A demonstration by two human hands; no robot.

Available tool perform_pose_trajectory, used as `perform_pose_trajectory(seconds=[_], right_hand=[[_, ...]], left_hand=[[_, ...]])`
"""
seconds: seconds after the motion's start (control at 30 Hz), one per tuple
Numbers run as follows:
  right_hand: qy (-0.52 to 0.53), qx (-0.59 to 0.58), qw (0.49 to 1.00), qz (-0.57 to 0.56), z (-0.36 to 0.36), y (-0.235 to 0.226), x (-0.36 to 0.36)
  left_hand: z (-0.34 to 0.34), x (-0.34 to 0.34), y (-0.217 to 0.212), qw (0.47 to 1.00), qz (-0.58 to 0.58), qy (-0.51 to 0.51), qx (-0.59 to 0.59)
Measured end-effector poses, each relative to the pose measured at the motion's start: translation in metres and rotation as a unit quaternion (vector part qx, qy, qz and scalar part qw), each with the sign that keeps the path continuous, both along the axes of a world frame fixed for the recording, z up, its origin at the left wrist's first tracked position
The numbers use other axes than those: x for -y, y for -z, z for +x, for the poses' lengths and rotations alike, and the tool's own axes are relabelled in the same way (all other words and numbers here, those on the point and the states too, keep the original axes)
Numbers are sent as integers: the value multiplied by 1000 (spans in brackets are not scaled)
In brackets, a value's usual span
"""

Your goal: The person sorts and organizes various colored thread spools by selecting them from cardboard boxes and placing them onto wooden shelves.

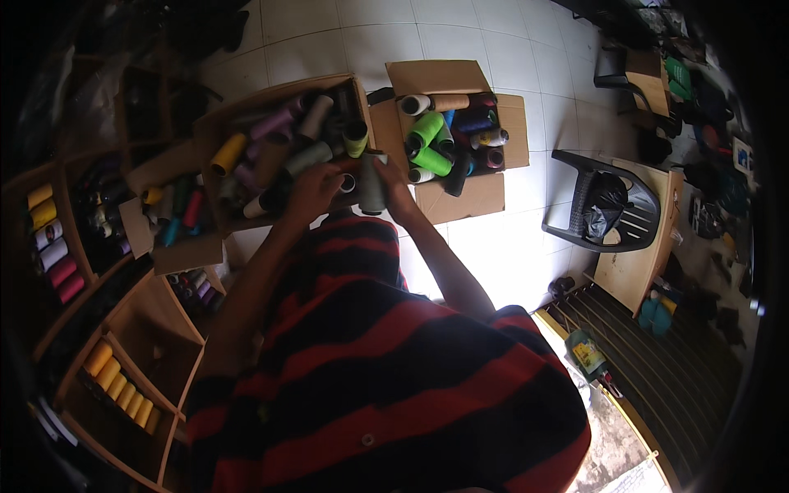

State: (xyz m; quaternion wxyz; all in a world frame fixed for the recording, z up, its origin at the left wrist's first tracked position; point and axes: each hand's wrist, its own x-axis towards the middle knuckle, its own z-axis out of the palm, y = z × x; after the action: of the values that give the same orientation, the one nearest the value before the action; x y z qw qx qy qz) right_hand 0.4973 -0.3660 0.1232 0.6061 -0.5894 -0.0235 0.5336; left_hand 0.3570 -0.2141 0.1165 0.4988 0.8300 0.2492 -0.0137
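Upright in my right hand (395, 187) is a grey-green thread spool (372, 187), held just beyond the near right corner of a large cardboard box (288, 84). My left hand (314, 192) is over the near side of that box. Its fingers are bent, and I cannot tell whether they grip anything. Close to their tips is a dark spool with a pale end (348, 183). Another grey-green spool (311, 157) lies just beyond the left hand. Yellow (228, 154), purple (271, 123), brown and dark spools are jumbled in the same box.
A second open carton (460, 197) at right holds bright green (428, 128), dark and white spools. A smaller carton (187, 256) with spools stands left. Wooden shelves (156, 312) with thread rows line the left. A black chair (604, 205) stands right on the tiled floor.
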Motion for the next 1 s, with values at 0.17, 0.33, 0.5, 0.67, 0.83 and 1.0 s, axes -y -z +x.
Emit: perform_pose_trajectory(seconds=[0.17,0.33,0.5,0.67,0.83,1.0], right_hand=[[-32,-119,991,58,-36,14,-25],[-135,232,963,24,-42,-18,-45],[-75,274,957,-54,-26,-8,1],[37,142,970,-194,-18,-6,67],[53,270,928,-252,13,23,108],[-87,666,672,-312,71,73,127]], left_hand=[[2,-9,-29,932,-333,-131,-52],[-32,-38,-17,964,-201,-159,-79],[-82,-64,-28,977,-17,-213,-18],[-134,-90,25,945,185,-259,-80],[-139,-95,42,923,312,-191,-116],[-131,-70,9,916,318,-242,-37]])
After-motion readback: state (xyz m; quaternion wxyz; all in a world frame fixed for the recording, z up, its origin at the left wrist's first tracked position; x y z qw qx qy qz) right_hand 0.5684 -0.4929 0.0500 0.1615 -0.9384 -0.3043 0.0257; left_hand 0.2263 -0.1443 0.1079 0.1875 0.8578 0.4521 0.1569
